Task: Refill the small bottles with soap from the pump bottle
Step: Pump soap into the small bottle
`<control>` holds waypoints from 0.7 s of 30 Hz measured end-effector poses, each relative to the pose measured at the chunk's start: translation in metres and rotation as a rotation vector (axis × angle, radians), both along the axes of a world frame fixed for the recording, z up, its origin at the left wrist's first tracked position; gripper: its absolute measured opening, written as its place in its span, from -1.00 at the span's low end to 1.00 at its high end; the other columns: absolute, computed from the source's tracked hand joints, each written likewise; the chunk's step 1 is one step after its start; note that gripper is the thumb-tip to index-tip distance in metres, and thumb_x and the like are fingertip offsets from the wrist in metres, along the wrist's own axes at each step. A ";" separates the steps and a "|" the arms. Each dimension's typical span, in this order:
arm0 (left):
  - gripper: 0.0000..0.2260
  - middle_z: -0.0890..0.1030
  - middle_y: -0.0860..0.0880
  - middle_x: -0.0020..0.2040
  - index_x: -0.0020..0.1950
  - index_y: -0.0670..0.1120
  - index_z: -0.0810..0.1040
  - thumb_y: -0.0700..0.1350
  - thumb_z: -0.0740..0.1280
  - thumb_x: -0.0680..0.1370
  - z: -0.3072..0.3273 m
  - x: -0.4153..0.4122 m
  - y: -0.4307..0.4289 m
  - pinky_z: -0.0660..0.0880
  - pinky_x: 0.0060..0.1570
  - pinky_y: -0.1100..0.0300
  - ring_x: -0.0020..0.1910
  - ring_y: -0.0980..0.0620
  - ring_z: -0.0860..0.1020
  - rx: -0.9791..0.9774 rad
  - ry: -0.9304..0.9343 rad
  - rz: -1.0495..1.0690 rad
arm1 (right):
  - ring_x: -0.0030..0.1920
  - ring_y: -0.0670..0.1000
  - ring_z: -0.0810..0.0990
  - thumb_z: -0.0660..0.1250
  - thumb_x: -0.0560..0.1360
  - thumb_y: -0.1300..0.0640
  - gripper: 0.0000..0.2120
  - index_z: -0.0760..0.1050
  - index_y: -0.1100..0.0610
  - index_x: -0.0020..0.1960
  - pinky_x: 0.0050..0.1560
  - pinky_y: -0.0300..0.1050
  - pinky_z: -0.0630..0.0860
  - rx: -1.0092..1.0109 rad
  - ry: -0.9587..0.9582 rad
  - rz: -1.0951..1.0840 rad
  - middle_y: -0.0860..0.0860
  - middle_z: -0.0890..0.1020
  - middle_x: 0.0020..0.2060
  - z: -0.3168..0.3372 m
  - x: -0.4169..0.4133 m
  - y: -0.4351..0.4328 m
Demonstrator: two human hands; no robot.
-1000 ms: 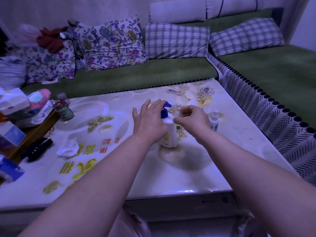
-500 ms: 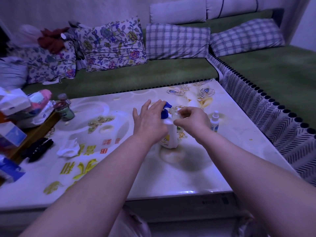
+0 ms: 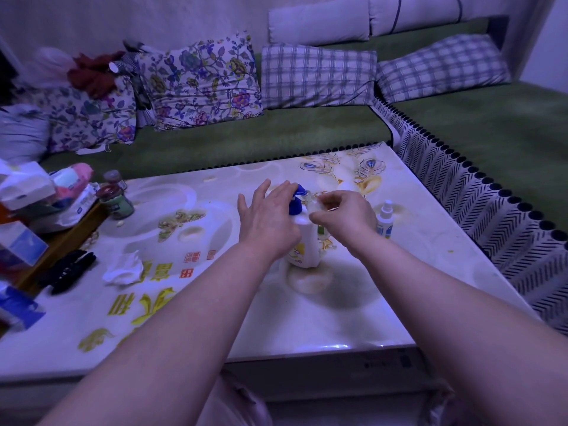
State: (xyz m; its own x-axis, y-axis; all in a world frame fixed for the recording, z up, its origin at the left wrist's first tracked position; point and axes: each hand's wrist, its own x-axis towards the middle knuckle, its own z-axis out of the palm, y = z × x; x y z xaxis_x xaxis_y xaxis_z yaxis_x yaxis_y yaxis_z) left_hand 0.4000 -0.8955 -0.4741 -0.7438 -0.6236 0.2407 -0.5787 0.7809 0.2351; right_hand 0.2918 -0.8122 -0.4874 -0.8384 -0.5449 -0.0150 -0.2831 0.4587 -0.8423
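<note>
A white pump bottle (image 3: 304, 244) with a blue pump head (image 3: 296, 201) stands in the middle of the table (image 3: 307, 315). My left hand (image 3: 267, 219) lies over the pump head with its fingers straight. My right hand (image 3: 344, 215) pinches a small clear bottle (image 3: 314, 204) just under the pump's spout. A second small bottle (image 3: 385, 221), white with a spray cap, stands upright on the table to the right of my right hand.
A crumpled tissue (image 3: 124, 269) and a black object (image 3: 69, 270) lie on the left of the table. Two jars (image 3: 116, 199), tissue boxes (image 3: 24, 187) and packets crowd the left edge. A green sofa (image 3: 246, 139) with cushions wraps behind and to the right.
Almost nothing differs: both hands stay at the pump bottle, and the small clear bottle sits a little closer under the spout.
</note>
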 end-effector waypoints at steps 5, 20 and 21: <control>-0.36 0.22 0.17 0.50 0.45 0.13 0.20 -0.17 0.33 0.42 -0.003 -0.002 -0.002 -0.12 0.44 -0.22 0.53 0.02 0.00 -0.051 -0.019 0.004 | 0.05 -0.07 0.63 0.45 0.29 0.04 -0.66 0.62 -0.09 0.07 0.21 0.04 0.50 0.011 0.005 0.007 -0.18 0.68 -0.01 0.000 0.000 0.000; -0.40 0.32 0.22 0.41 0.38 0.12 0.25 -0.25 0.25 0.39 -0.009 -0.005 0.000 -0.09 0.43 -0.19 0.52 0.00 0.02 -0.061 0.001 -0.002 | 0.04 -0.05 0.63 0.46 0.30 0.04 -0.70 0.61 -0.09 0.03 0.21 0.03 0.50 0.046 0.009 0.019 -0.15 0.68 -0.09 -0.005 -0.006 0.003; -0.40 0.32 0.22 0.41 0.38 0.12 0.25 -0.25 0.26 0.39 -0.008 -0.005 0.000 -0.09 0.43 -0.19 0.52 0.01 0.01 -0.047 0.005 -0.003 | 0.05 -0.05 0.63 0.46 0.30 0.04 -0.70 0.61 -0.09 0.04 0.21 0.03 0.50 0.042 0.007 0.020 -0.15 0.68 -0.09 -0.005 -0.005 0.003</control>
